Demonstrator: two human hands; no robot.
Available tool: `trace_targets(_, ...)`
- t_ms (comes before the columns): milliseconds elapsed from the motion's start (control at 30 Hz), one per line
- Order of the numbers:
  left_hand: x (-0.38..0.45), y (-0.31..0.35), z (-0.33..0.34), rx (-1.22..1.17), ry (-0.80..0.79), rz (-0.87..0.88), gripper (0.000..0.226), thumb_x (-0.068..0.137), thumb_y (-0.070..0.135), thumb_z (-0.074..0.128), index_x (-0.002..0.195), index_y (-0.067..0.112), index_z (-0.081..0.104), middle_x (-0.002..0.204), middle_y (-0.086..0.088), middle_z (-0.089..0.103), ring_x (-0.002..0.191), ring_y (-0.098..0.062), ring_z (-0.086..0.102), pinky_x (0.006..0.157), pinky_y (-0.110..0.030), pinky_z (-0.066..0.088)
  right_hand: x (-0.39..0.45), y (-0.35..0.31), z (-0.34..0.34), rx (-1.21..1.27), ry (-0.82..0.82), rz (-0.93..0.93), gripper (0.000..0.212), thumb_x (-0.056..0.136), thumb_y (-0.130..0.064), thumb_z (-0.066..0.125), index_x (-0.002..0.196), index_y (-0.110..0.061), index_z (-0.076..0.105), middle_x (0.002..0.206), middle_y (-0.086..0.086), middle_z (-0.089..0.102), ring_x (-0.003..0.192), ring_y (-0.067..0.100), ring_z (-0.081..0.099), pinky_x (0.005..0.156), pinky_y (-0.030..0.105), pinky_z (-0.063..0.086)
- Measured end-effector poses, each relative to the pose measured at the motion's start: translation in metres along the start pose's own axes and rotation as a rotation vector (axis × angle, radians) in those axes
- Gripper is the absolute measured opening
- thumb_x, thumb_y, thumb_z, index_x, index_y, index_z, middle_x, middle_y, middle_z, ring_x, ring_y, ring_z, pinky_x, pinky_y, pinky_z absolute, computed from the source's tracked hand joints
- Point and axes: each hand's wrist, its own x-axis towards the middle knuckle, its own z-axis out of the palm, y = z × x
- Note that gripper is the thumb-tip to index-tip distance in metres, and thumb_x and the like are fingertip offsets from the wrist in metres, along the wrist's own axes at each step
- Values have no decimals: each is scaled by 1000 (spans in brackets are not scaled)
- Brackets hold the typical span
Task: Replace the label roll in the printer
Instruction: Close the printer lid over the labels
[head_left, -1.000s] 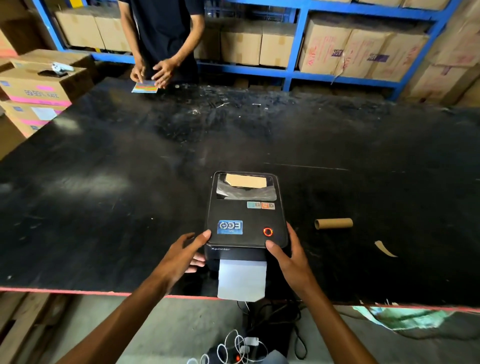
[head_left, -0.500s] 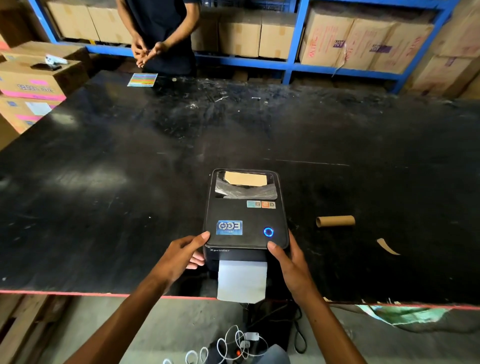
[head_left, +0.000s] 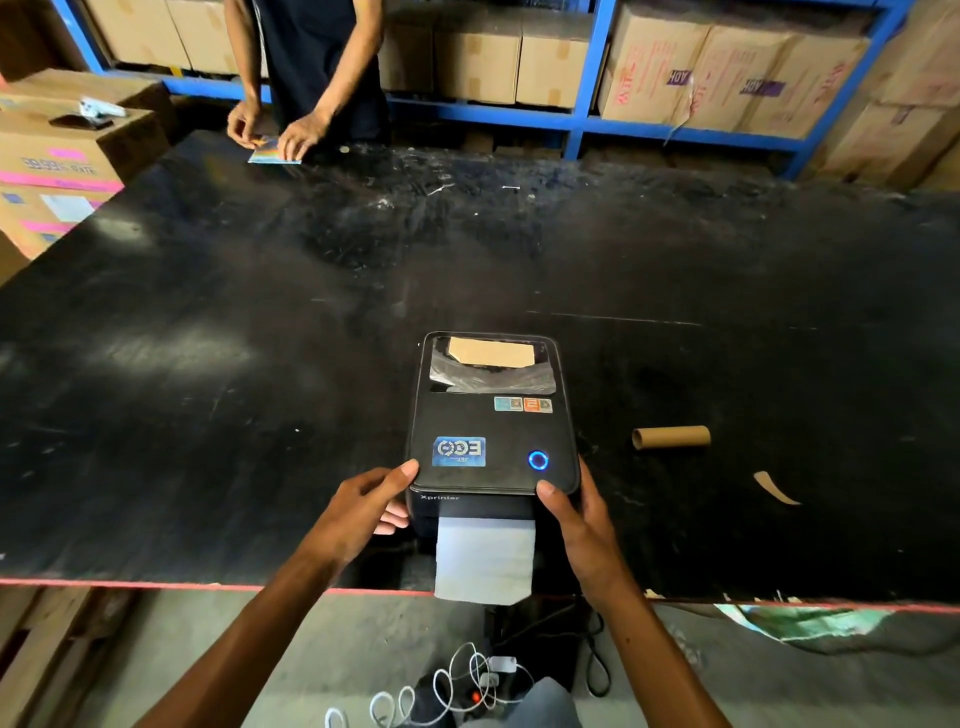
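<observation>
At the near edge of the black table (head_left: 208, 364), at about 6 o'clock in the view, both bare hands clasp the front corners of the black label printer (head_left: 491, 431): the left hand (head_left: 358, 512) wraps its front-left corner, thumb on the lid and fingers curled against the side, and the right hand (head_left: 576, 522) grips the front-right corner the same way, thumb tip on the lid edge. The lid is closed, and a white strip of label paper (head_left: 485, 558) hangs from the front slot between the hands, past the table's red edge. A blue ring light (head_left: 538, 460) glows on the lid near the right thumb. At 3 o'clock from the printer, well apart, lies an empty cardboard core (head_left: 671, 437), with a torn brown scrap (head_left: 776, 488) nearer. At 11 o'clock, across the table, another person's hands (head_left: 280, 132) touch a coloured card (head_left: 272, 155), before blue shelving (head_left: 592, 78) stacked with cartons.
</observation>
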Motion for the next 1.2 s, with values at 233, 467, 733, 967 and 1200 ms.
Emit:
trace_targets(233,-1,1,0,-5,1,5,43,87,54,48,89,16,67,88,-12,73,86,-27,69,78,-35,55,-1,1,1,10,8,10,69,69,-43,70,133,-26,50,117,-13,70,109,7,64,78,13,52)
trace_targets(467,-2,1,2,-36,29,12,37,87,50,53,78,17,68,77,-12,72,81,-29,70,81,-42,55,-1,2,1,10,5,-2,68,71,-43,71,134,-27,49,127,-4,65,117,12,61,91,20,52)
trace_targets(733,-5,2,3,-49,31,12,40,87,51,51,82,15,68,77,-12,71,82,-28,69,82,-41,55,-2,3,0,-5,8,2,69,70,-47,71,134,-30,49,126,-7,65,115,8,61,84,14,51)
trace_targets(967,-7,3,4,-61,41,17,41,88,50,52,77,14,68,75,-10,71,81,-27,68,82,-41,55,-2,1,0,-12,-3,-2,68,70,-47,71,133,-32,49,124,-12,66,115,5,60,83,10,49)
trace_targets(1200,-8,4,4,-62,37,23,42,86,52,51,75,15,67,74,-9,71,79,-26,68,80,-39,55,-2,1,-1,-38,-12,3,70,70,-50,71,134,-34,48,127,-11,64,119,6,58,87,11,49)
